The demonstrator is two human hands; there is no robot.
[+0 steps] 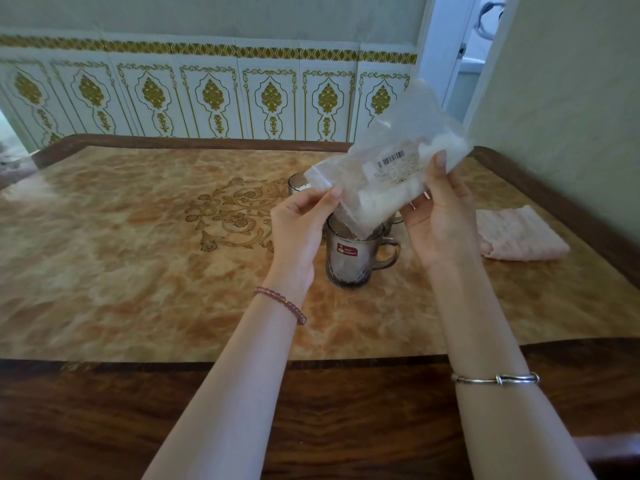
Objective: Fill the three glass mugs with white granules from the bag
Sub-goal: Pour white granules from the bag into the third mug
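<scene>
Your left hand (301, 216) pinches the lower edge of the bag (388, 168), and your right hand (440, 216) grips its raised end, tilting it over the nearest mug (349, 258), toward the counter's (138, 271) right side. That mug holds some white granules but looks only partly filled. A far mug (297, 184) already has granules. The third mug (393, 221), mostly hidden behind the bag, cannot be judged.

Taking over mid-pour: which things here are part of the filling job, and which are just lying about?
Part of the job: bag of granules, left hand, right hand, near mug, far mug, third mug's handle.

Lying about: pink cloth, table.
</scene>
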